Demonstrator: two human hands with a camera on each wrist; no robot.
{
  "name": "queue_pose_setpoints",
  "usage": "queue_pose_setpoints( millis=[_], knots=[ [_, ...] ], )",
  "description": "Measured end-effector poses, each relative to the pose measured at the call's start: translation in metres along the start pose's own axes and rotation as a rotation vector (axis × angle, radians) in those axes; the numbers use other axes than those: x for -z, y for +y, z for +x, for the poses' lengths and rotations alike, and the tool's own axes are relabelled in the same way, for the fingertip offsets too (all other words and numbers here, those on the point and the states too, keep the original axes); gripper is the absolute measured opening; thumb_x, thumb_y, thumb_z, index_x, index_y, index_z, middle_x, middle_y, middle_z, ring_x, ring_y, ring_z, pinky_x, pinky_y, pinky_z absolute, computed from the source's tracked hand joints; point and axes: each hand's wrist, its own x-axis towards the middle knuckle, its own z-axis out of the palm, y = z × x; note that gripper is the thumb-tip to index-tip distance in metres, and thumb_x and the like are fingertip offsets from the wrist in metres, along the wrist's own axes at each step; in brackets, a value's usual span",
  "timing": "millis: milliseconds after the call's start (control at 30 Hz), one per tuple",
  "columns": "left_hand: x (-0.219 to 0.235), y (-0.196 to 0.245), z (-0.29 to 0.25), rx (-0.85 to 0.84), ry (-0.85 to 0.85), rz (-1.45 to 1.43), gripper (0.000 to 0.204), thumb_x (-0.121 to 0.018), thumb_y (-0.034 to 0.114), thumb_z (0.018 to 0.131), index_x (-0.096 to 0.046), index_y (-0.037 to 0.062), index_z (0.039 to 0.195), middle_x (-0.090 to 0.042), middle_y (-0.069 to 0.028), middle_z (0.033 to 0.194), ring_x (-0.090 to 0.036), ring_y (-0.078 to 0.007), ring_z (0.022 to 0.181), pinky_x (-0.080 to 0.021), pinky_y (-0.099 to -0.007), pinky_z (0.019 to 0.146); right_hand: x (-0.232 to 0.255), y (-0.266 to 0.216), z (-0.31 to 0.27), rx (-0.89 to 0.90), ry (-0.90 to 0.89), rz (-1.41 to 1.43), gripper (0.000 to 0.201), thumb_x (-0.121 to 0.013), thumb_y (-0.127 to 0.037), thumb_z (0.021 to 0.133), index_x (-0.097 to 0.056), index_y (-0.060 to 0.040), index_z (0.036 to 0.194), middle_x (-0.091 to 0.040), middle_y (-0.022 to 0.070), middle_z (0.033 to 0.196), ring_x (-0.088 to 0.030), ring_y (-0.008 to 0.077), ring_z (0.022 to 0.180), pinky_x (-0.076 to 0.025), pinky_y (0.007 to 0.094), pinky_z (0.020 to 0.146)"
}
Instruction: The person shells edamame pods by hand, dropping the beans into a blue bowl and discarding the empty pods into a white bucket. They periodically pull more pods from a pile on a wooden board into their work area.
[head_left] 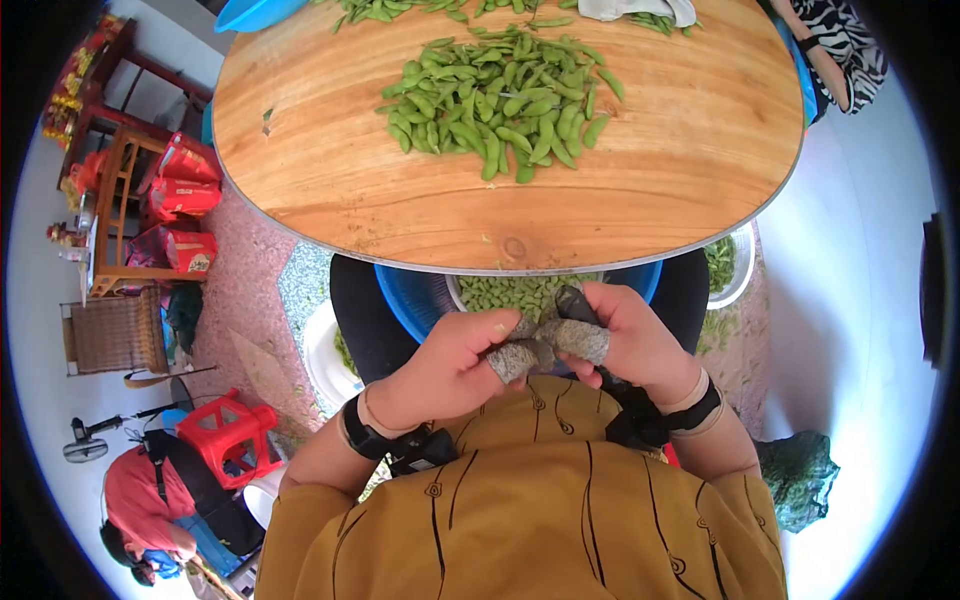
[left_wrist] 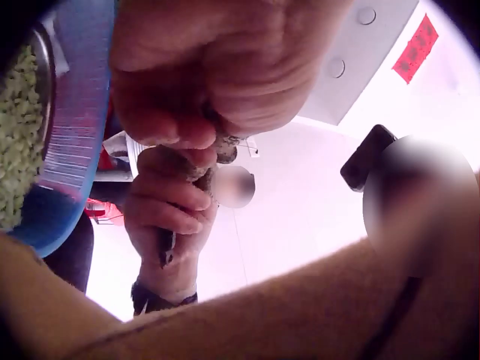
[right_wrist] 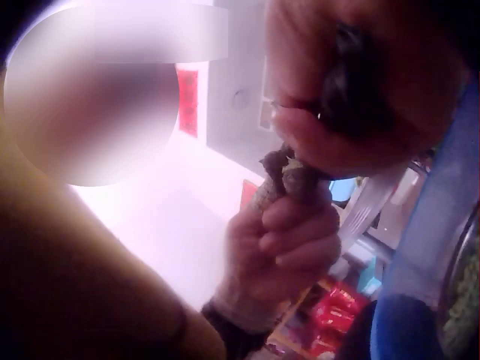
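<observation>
My left hand (head_left: 455, 365) and right hand (head_left: 645, 345) meet fingertip to fingertip above my lap, at the near edge of a blue basin (head_left: 405, 300). Grey, rough-looking wraps (head_left: 583, 341) cover some fingertips on both hands. The right hand holds a small black object (right_wrist: 349, 82) inside its curled fingers; a dark end (left_wrist: 166, 247) of it shows below them in the left wrist view. The left hand's fingers are curled, their tips against the right's; I cannot tell what lies between them. Below sits a bowl of shelled green beans (head_left: 510, 292).
A round wooden table (head_left: 330, 190) bears a heap of green pods (head_left: 500, 100) just ahead. White tubs (head_left: 325, 360) stand on the floor either side. A red stool (head_left: 230, 435) and a seated person (head_left: 150, 500) are at left, a green sack (head_left: 798, 480) at right.
</observation>
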Motion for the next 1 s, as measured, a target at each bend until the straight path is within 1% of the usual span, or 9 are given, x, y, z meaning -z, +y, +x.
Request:
queue_pose_setpoints(
  millis=[100,167,400,467,733,800,867,933,1000],
  knots=[
    [0.006,-0.008,-0.001,-0.023,0.037,0.0,0.004,-0.056,0.001,0.085,-0.057,0.0006,0.089,-0.052,-0.0134,0.069,-0.053,-0.0298,0.059,-0.045,-0.0309,0.057,0.004,0.006,0.003,0.063,0.1,-0.093,0.022,-0.069,-0.016,0.083,-0.058,0.0013,0.091,-0.058,0.0053,0.061,-0.053,0.0092,0.051,-0.044,0.0249,0.049],
    [0.012,-0.02,-0.006,-0.104,0.115,0.187,0.003,-0.055,0.001,0.086,-0.056,-0.0004,0.088,-0.055,-0.011,0.071,-0.056,-0.0218,0.06,-0.044,-0.0288,0.057,0.013,0.011,0.002,0.326,0.18,-0.661,0.025,-0.072,-0.018,0.08,-0.059,0.0021,0.087,-0.056,0.009,0.061,-0.055,0.0132,0.053,-0.044,0.0292,0.051],
    [0.032,-0.016,-0.03,-0.001,0.22,0.153,0.003,-0.057,0.003,0.084,-0.058,0.0001,0.085,-0.056,-0.01,0.07,-0.057,-0.0212,0.06,-0.044,-0.0301,0.056,0.004,-0.033,0.018,0.45,0.538,-0.942,0.022,-0.071,-0.015,0.078,-0.058,0.0016,0.086,-0.058,0.0172,0.068,-0.059,0.0338,0.062,-0.046,0.0367,0.055],
    [0.045,-0.022,-0.048,0.089,0.365,0.3,0.004,-0.059,0.004,0.082,-0.058,0.0005,0.084,-0.055,-0.0102,0.067,-0.057,-0.0208,0.06,-0.044,-0.0305,0.056,0.011,-0.039,0.042,0.702,0.74,-1.121,0.02,-0.069,-0.013,0.078,-0.057,-0.0007,0.09,-0.059,0.0189,0.074,-0.058,0.039,0.067,-0.047,0.041,0.057],
    [0.09,-0.057,-0.124,0.578,0.501,1.289,0.022,-0.067,0.019,0.083,-0.059,0.0006,0.075,-0.06,-0.0193,0.068,-0.058,-0.036,0.061,-0.043,-0.0415,0.054,0.022,-0.035,0.065,0.667,0.905,-1.346,0.023,-0.063,-0.001,0.071,-0.055,-0.0004,0.092,-0.059,0.0186,0.078,-0.06,0.0381,0.072,-0.048,0.0443,0.061],
    [0.082,-0.05,-0.109,0.579,0.511,1.19,0.017,-0.066,0.018,0.083,-0.063,0.0011,0.082,-0.063,-0.0195,0.073,-0.061,-0.0357,0.065,-0.046,-0.0419,0.057,0.02,-0.036,0.053,0.613,0.884,-1.164,0.019,-0.063,-0.001,0.071,-0.056,0.0004,0.088,-0.061,0.0172,0.077,-0.059,0.0378,0.068,-0.048,0.0432,0.059],
    [0.061,-0.035,-0.075,0.209,0.56,0.819,0.013,-0.059,0.008,0.084,-0.063,0.0022,0.094,-0.064,-0.0177,0.08,-0.063,-0.0357,0.071,-0.05,-0.0396,0.065,0.018,-0.032,0.042,0.571,0.889,-1.063,0.018,-0.063,-0.002,0.072,-0.058,0.0006,0.089,-0.062,0.0168,0.077,-0.061,0.0353,0.067,-0.049,0.0405,0.06],
    [0.04,-0.031,-0.045,0.107,0.432,0.527,0.017,-0.057,0.008,0.086,-0.062,0.0029,0.102,-0.065,-0.0166,0.082,-0.064,-0.0325,0.072,-0.051,-0.0358,0.066,0.007,-0.027,0.032,0.531,0.884,-0.967,0.017,-0.064,-0.003,0.074,-0.059,0.0009,0.09,-0.064,0.0164,0.077,-0.063,0.0329,0.067,-0.05,0.0377,0.06],
    [0.019,-0.025,-0.012,-0.02,0.322,0.312,0.02,-0.052,0.012,0.094,-0.061,-0.0008,0.106,-0.065,-0.006,0.081,-0.063,-0.0118,0.07,-0.052,-0.0242,0.062,-0.013,-0.02,0.023,0.613,0.777,-0.701,0.019,-0.067,-0.006,0.078,-0.062,0.0,0.095,-0.065,0.0168,0.079,-0.066,0.0269,0.07,-0.051,0.0323,0.064]
  ],
)
